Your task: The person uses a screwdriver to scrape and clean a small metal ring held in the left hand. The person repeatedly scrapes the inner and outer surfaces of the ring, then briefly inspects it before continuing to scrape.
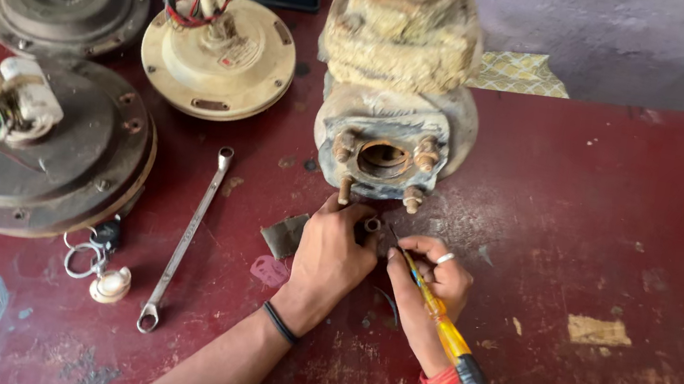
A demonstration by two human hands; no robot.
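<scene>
Both forearms enter from the bottom edge and converge at table centre, just in front of the rusty pump housing. Left hand: palm down, wrist slightly raised, black band at the wrist, fingers curled over a small dark part lying on the table right below the housing's flanged opening; the hand covers most of the part, so the grip cannot be seen clearly, but the fingers are bent and pressing on it. Right hand: closed around a yellow-handled screwdriver, held like a pen, tip pointing toward the small part, handle trailing back over the wrist past a red thread; ring on one finger. A dark flat scrap lies just left of the left hand. Open room: the red table is bare to the right of the right hand. To the left, a long wrench lies well apart from the hands, a key ring beyond it, then fan motors near the left edge. The housing blocks the space directly ahead.
</scene>
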